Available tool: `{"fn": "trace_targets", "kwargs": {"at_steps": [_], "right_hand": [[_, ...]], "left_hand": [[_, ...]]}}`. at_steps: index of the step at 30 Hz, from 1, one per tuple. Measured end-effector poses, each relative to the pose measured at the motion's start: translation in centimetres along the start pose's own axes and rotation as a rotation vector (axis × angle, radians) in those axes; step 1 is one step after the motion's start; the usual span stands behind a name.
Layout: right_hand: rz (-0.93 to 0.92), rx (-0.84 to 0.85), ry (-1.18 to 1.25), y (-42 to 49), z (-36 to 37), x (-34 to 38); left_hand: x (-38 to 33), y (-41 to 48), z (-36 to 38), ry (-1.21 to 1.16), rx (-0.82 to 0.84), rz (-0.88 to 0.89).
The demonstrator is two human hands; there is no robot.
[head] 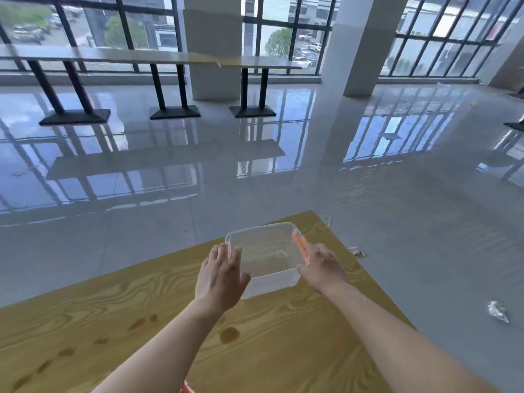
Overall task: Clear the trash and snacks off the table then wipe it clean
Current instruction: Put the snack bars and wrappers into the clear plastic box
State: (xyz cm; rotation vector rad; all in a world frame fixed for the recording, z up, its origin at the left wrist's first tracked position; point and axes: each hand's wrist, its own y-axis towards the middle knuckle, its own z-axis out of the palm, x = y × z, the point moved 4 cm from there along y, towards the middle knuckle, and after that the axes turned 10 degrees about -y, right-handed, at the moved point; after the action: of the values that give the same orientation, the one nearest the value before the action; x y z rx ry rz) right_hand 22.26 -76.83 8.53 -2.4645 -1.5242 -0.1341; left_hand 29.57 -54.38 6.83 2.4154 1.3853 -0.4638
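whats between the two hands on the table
The clear plastic container with an orange handle sits between the left hand and right hand in the head view.

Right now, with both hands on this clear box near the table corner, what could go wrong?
The clear box sits close to the far corner of the table, so a push from the left hand or right hand could slide it off. The brown stains look wet and could smear onto your forearms. The wrappers on the glossy floor could be slippery underfoot.
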Motion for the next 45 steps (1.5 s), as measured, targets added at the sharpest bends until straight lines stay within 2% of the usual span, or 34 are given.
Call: {"fn": "trace_targets", "kwargs": {"at_steps": [5, 10, 17, 23, 31, 38, 45], "right_hand": [[-0.065, 0.034, -0.052, 6.1, 1.4, -1.2], [-0.104, 0.043, -0.080, 9.2, 3.0, -1.4], [-0.137, 0.095, -0.070, 10.3, 4.6, -2.1], [-0.175, 0.032, -0.055, 9.6, 4.3, -1.1], [-0.272, -0.050, -0.015, 7.4, 4.0, 3.0], [-0.462, -0.108, 0.060, 4.4, 5.0, 10.0], [-0.677, -0.127, 0.083, -0.6, 6.6, 19.6]], "left_hand": [[0.8, 3.7, 2.4, 0.022, 0.027, -0.115], [1.5, 4.8, 3.6, -0.033, 0.048, -0.146], [2.3, 4.9, 3.9, -0.074, 0.114, -0.138], [2.4, 4.3, 3.0, -0.058, 0.107, -0.129], [4.4, -0.5, -0.5, -0.035, -0.016, -0.132], [7.7, -7.8, -5.4, -0.116, -0.197, -0.231], [11.8, -17.2, -10.6, -0.064, -0.370, -0.397]]}}
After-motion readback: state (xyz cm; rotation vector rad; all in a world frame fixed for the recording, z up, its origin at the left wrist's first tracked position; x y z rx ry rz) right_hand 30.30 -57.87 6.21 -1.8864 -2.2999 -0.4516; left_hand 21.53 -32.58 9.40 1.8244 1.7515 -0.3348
